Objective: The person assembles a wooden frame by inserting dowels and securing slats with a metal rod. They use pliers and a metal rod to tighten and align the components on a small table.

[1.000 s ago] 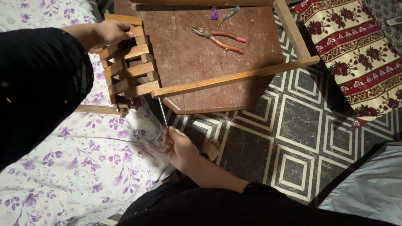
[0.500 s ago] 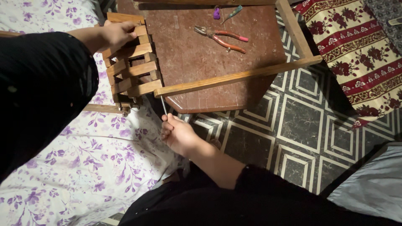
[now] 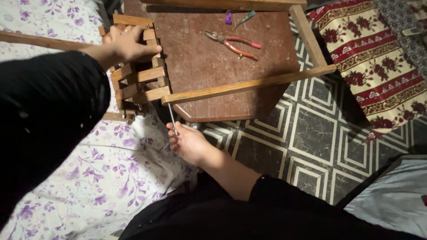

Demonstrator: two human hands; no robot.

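Note:
My left hand grips the top of a wooden slatted block at the corner of a wooden frame. A long wooden bar runs from that block to the right. My right hand is below the block, closed around a thin metal rod that points up into the joint where the bar meets the block. Both arms wear black sleeves.
A brown tabletop lies under the frame, with red-handled pliers, a small screwdriver and a purple bit on it. Floral cloth covers the left; patterned tile floor and a red rug lie right.
My right hand has risen from the floral cloth with the metal rod, bringing its tip up to the joint. My left hand has kept its hold on the block.

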